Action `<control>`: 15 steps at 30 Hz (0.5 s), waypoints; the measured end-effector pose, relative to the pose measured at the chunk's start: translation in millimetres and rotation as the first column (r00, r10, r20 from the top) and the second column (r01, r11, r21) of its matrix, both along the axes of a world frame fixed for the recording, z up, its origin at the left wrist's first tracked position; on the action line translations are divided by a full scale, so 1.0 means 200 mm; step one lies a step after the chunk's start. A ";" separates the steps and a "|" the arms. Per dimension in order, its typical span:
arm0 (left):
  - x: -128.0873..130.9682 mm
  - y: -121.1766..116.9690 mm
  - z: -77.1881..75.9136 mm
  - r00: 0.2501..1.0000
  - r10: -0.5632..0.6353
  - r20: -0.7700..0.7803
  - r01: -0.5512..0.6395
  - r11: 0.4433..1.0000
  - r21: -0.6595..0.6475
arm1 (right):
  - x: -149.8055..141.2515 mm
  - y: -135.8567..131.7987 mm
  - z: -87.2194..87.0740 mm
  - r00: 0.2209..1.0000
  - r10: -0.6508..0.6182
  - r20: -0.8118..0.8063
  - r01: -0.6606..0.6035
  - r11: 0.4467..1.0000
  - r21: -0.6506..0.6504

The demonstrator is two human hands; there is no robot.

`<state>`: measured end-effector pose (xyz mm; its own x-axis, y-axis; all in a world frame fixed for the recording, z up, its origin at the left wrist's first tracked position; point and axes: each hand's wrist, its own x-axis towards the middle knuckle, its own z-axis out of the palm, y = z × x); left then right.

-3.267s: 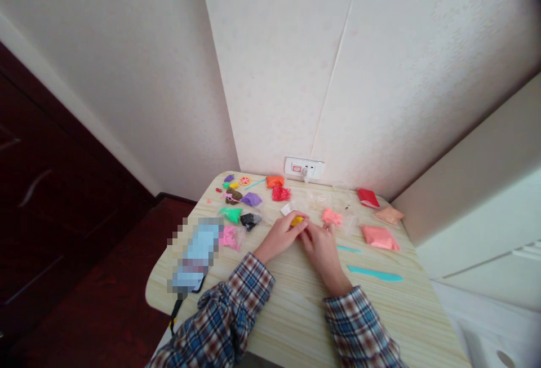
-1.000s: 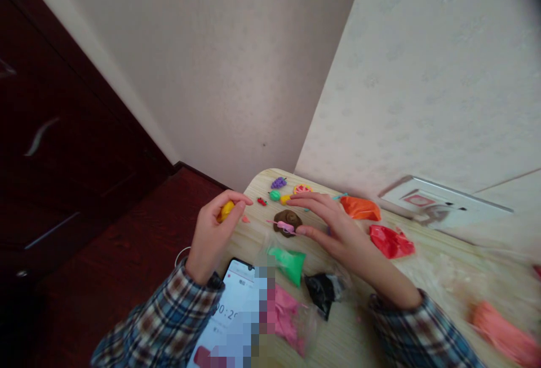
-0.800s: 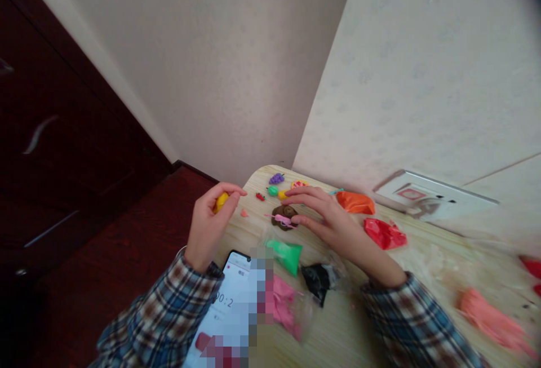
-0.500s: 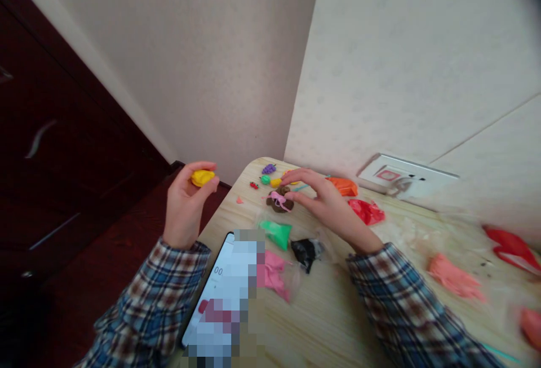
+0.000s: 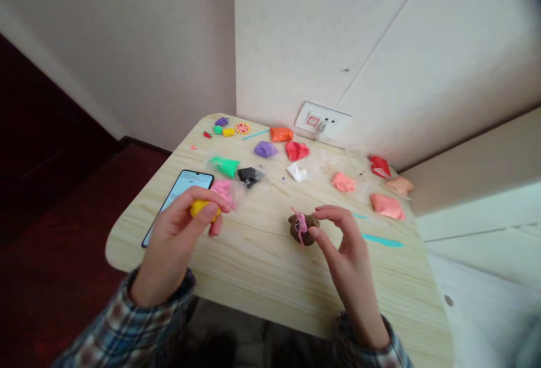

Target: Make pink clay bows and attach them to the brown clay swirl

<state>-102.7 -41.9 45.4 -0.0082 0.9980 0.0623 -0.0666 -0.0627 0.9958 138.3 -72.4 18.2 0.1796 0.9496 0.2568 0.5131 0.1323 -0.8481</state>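
Note:
A lump of yellow clay (image 5: 199, 208) is pinched between the thumb and fingers of my left hand (image 5: 167, 244), above the left part of the table. With thumb and fingertips, my right hand (image 5: 349, 252) grips the right side of a small brown clay pouch (image 5: 297, 235). The pouch has a pink bow (image 5: 301, 222) tied across it. Whether it rests on the tabletop or hangs just above it, I cannot tell. Behind my left hand lies a phone (image 5: 180, 187), partly covered by the fingers, beside a packet of pink clay (image 5: 222, 187).
Small clay fruits, including purple grapes (image 5: 221, 122) and a citrus slice (image 5: 242, 128), sit at the far left corner of the table (image 5: 253, 266). Green (image 5: 225, 166), black (image 5: 250, 176), purple (image 5: 265, 149) and orange clay packets (image 5: 281, 134) lie about. A turquoise tool (image 5: 382, 240) is at the right.
My right hand has taken hold of the brown clay pouch and brought it from the far left corner toward the near middle. My left hand, still holding yellow clay, now is over the phone. The view has turned right.

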 end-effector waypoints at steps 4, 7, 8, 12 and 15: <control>0.16 -0.20 -0.10 0.992 -0.078 0.100 0.090 0.988 -0.122 | -0.03 -0.10 -0.06 0.999 -0.029 -0.018 0.029 0.999 0.026; 0.24 -0.28 -0.11 0.982 -0.037 0.186 0.075 0.977 -0.201 | -0.07 -0.14 -0.07 0.997 -0.070 0.046 0.068 0.997 0.037; 0.27 -0.30 -0.11 0.974 -0.015 0.224 0.064 0.974 -0.215 | -0.08 -0.15 -0.07 0.994 -0.079 0.071 0.077 0.997 0.032; 0.33 -0.32 -0.06 0.920 0.009 0.392 0.085 0.971 -0.224 | -0.09 -0.19 -0.03 0.983 -0.076 0.168 0.070 0.997 0.045; 0.35 -0.32 -0.03 0.919 -0.056 0.390 0.148 0.966 -0.211 | -0.06 -0.22 0.05 0.985 -0.052 0.166 0.035 0.994 0.102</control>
<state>-32.4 -105.2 39.9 0.1178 0.9803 -0.1582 -0.4337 0.1941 0.8799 125.4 -116.4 27.6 0.1662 0.9105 0.3786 0.6546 0.1853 -0.7329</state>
